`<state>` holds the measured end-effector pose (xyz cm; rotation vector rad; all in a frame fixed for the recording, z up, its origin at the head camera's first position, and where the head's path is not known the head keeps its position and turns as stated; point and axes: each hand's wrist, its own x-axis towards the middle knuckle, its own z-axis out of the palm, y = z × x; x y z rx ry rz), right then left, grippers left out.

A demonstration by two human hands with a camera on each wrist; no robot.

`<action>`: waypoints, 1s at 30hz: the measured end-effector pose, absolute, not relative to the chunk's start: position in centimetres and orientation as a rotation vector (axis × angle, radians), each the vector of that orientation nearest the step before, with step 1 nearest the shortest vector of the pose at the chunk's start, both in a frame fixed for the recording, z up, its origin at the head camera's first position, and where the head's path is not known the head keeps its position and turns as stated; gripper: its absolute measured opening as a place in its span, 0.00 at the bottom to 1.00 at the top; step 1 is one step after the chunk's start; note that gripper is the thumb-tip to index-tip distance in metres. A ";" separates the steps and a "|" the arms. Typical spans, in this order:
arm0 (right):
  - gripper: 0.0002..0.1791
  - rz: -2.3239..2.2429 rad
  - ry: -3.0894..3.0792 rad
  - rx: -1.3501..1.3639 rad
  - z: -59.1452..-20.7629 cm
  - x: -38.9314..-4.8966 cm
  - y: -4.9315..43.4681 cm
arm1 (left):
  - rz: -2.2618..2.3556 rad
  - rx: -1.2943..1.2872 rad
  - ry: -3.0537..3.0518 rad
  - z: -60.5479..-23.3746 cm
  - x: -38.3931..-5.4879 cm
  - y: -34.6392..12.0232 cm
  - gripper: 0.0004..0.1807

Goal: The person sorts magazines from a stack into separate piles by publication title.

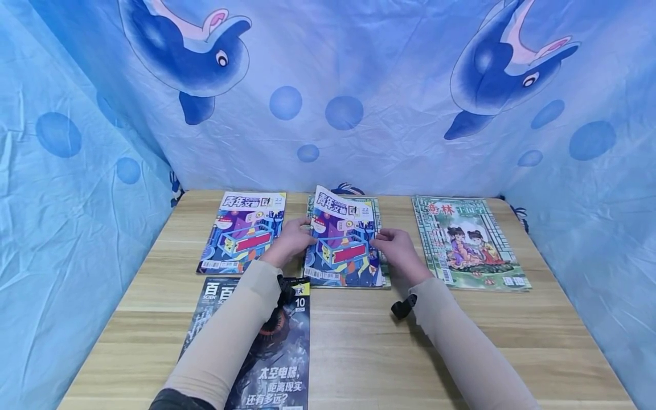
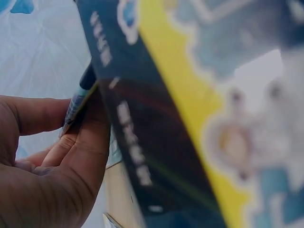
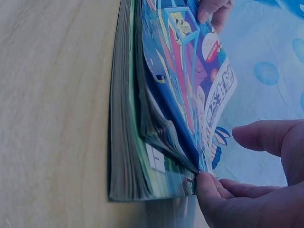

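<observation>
In the head view a purple-and-blue magazine (image 1: 340, 245) lies over a stack of green-covered magazines (image 1: 384, 279), its top edge curling up. At its left edge is my left hand (image 1: 291, 242). The left wrist view shows that hand (image 2: 57, 161) pinching a magazine edge between thumb and fingers. A blurred dark-and-yellow printed cover (image 2: 142, 109) fills much of that view. My right hand (image 1: 400, 250) touches the magazine's right edge. From the right wrist, the right hand's fingertips (image 3: 206, 185) meet the magazine's lower corner while the thumb stands apart.
A matching purple magazine (image 1: 243, 239) lies on the left of the wooden table (image 1: 369, 353). Dark science magazines (image 1: 279, 359) overlap in front, partly under my left arm. Green magazines (image 1: 476, 245) are stacked at right. Blue dolphin-print cloth (image 1: 384, 159) walls the back and sides.
</observation>
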<state>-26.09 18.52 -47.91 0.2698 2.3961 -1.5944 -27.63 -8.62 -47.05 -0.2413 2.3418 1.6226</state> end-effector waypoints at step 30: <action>0.43 -1.924 2.076 -0.008 -47.7 -26.8 19.0 | 2.123 -0.248 1.955 -44.5 -25.8 -10.6 0.32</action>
